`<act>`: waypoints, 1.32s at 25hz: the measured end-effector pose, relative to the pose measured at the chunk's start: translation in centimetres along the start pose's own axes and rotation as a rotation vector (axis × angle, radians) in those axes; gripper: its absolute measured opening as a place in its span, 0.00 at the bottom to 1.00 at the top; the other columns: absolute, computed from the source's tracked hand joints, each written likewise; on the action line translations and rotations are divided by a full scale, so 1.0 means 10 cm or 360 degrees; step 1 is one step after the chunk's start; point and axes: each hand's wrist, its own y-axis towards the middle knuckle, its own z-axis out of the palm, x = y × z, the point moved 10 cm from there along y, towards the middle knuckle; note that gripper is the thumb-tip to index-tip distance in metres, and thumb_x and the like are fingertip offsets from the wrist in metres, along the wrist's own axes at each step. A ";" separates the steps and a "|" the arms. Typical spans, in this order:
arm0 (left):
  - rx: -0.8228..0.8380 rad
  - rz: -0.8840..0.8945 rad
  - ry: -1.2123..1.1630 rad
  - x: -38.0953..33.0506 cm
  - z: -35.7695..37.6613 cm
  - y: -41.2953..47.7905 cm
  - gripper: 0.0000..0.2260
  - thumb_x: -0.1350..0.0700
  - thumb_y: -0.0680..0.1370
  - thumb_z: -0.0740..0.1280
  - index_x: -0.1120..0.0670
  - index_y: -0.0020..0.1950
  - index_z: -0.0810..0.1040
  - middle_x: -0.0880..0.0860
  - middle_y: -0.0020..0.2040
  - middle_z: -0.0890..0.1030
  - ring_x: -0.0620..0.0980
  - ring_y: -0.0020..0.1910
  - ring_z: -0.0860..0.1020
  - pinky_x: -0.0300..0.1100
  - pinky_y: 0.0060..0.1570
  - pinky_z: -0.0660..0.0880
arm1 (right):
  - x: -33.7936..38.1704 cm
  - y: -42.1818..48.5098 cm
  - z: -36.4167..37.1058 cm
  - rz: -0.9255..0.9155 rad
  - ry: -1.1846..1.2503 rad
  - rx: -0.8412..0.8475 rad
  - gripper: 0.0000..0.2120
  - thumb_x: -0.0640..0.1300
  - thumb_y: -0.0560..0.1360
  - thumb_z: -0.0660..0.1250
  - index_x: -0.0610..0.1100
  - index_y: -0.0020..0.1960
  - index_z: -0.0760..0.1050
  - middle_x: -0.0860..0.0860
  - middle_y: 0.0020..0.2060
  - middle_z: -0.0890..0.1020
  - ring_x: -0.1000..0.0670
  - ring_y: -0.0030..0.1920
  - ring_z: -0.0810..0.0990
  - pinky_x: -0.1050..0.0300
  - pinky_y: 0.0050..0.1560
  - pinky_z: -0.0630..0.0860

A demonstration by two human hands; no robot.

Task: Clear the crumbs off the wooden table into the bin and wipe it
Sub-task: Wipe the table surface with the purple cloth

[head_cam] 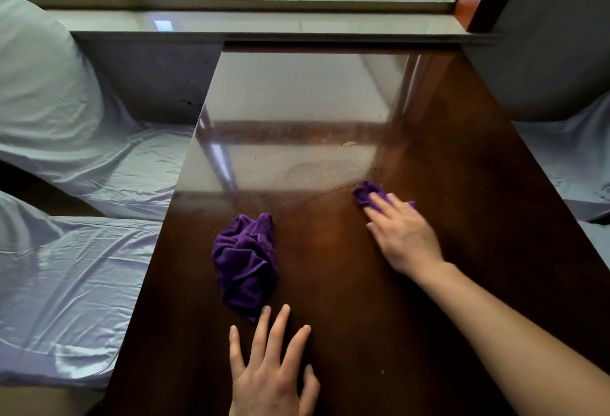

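Observation:
A dark glossy wooden table (445,158) runs from me to the window sill. My right hand (401,237) presses flat on a small purple cloth (366,192) right of the table's middle; only the cloth's far end shows past the fingers. A second, crumpled purple cloth (246,260) lies loose left of centre. My left hand (270,372) rests flat on the wood near the front edge, fingers spread, its fingertips just short of the crumpled cloth. A pale crumb (348,144) and fine dusty specks lie further out, in the glare. No bin is in view.
Seats draped in pale satin covers stand along the left (82,250) and right (567,158) of the table. A grey stone window sill (264,24) and a window close the far end.

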 end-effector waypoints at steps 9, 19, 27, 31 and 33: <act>0.0101 0.0072 0.0177 -0.19 -0.02 1.18 0.33 0.37 0.78 0.50 0.50 0.80 0.49 0.57 0.80 0.46 0.55 0.78 0.38 0.55 0.76 0.39 | -0.07 0.44 -0.08 0.0622 0.0189 -0.0172 0.21 0.50 0.82 0.55 0.45 0.74 0.67 0.46 0.75 0.68 0.40 0.75 0.64 0.45 0.73 0.63; 0.0219 -0.0025 0.0228 -0.02 0.12 1.27 0.34 0.33 0.74 0.56 0.50 0.76 0.63 0.57 0.78 0.61 0.57 0.78 0.52 0.58 0.73 0.48 | -0.24 0.23 -0.21 -0.0268 -0.0237 -0.0202 0.23 0.57 0.79 0.57 0.48 0.68 0.76 0.47 0.71 0.74 0.39 0.67 0.74 0.42 0.64 0.73; 0.0255 -0.0027 0.0193 -0.03 0.10 1.26 0.35 0.35 0.72 0.61 0.52 0.75 0.67 0.58 0.77 0.64 0.60 0.77 0.58 0.58 0.71 0.53 | 0.45 1.04 -0.21 0.0348 0.0354 -0.0422 0.15 0.40 0.78 0.62 0.41 0.62 0.79 0.42 0.63 0.80 0.37 0.57 0.77 0.47 0.61 0.74; 0.0278 0.0029 0.0289 -0.01 0.11 1.28 0.36 0.35 0.71 0.62 0.54 0.73 0.70 0.60 0.72 0.71 0.63 0.73 0.65 0.57 0.68 0.54 | 1.97 1.28 -0.10 -0.0362 0.0499 -0.0209 0.16 0.44 0.79 0.60 0.42 0.65 0.77 0.43 0.66 0.78 0.38 0.66 0.75 0.47 0.69 0.69; 0.0285 0.0028 0.0329 0.03 0.11 1.27 0.36 0.34 0.70 0.62 0.54 0.72 0.71 0.59 0.71 0.73 0.63 0.71 0.67 0.57 0.67 0.54 | 2.31 1.32 -0.04 -0.0576 0.0441 -0.0112 0.18 0.44 0.80 0.59 0.42 0.67 0.76 0.43 0.68 0.76 0.38 0.69 0.72 0.45 0.71 0.67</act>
